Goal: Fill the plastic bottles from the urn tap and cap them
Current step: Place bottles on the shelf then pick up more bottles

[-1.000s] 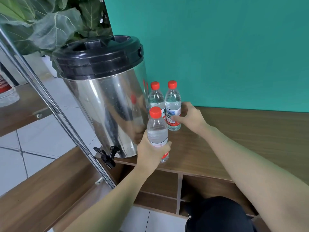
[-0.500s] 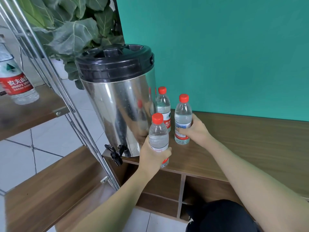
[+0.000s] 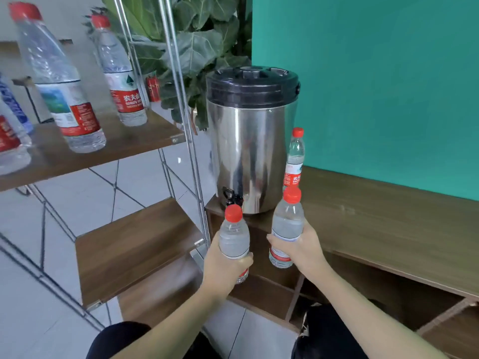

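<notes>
Now I have both capped bottles lifted off the counter [image 3: 388,216], left hand [image 3: 224,268] gripping one [image 3: 234,237], right hand [image 3: 303,247] the other [image 3: 287,224]; filling looks finished.

- Setting: looks like an office or shop refreshment corner, indoors.
- Steel urn [image 3: 250,151] on wooden bench [image 3: 388,216] against teal wall [image 3: 375,73].
- Metal-framed shelf [image 3: 85,151] carrying bottled water [image 3: 121,81].
- Tiled floor [image 3: 77,203]; large potted plant [image 3: 191,47] behind.
</notes>
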A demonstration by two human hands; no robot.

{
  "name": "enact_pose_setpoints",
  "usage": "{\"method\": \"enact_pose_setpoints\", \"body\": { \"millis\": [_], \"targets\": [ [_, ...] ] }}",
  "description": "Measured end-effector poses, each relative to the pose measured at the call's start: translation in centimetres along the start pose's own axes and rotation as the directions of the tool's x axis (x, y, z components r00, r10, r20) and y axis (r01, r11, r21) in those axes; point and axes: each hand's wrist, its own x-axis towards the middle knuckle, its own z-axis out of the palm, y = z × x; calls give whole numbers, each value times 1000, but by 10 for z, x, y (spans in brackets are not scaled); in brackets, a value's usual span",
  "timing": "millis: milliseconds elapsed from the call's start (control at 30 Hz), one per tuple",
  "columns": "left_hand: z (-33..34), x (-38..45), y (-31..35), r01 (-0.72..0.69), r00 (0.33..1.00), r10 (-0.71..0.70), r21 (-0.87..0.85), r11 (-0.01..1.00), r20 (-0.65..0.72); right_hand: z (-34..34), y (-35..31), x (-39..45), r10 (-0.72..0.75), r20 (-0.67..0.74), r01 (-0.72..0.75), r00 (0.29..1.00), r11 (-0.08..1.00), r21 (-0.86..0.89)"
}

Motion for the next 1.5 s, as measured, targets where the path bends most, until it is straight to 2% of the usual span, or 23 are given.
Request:
{"method": "enact_pose_setpoints", "body": {
  "millis": [233, 367, 567, 800, 1033, 1200, 1367, 1500],
  "targets": [
    [-108, -19, -34, 102, 969, -112, -55, 993, -220, 99, 15, -43, 22, 158, -21, 987, 1000, -11],
    [-168, -17, -47, 112, 909, -116, -35, 993, -400, 172, 11, -38, 26, 230, -23, 973, 1000, -16],
    [-238, -1, -76, 140, 814, -167, -91, 986, -556, 285, 10, -20, -12, 288, 31, 958, 998, -61],
    [-283, 35, -112, 165, 735, -201, -117, 979, -648, 378, 10, 4, 29, 416, 7, 909, 996, -86],
    [-302, 69, -136, 171, 704, -219, -139, 975, -675, 433, 28, 34, -31, 441, 68, 897, 995, -69],
    [-309, 79, -151, 207, 686, -235, -125, 970, -689, 446, 46, 42, -35, 447, 93, 894, 990, -110],
    [-312, 83, -163, 223, 695, -229, -98, 970, -682, 450, 53, 44, -69, 494, 155, 867, 979, -135],
    [-318, 79, -170, 300, 705, -272, -72, 951, -655, 446, 47, 39, -11, 601, 143, 799, 975, -172]
  ]
}}
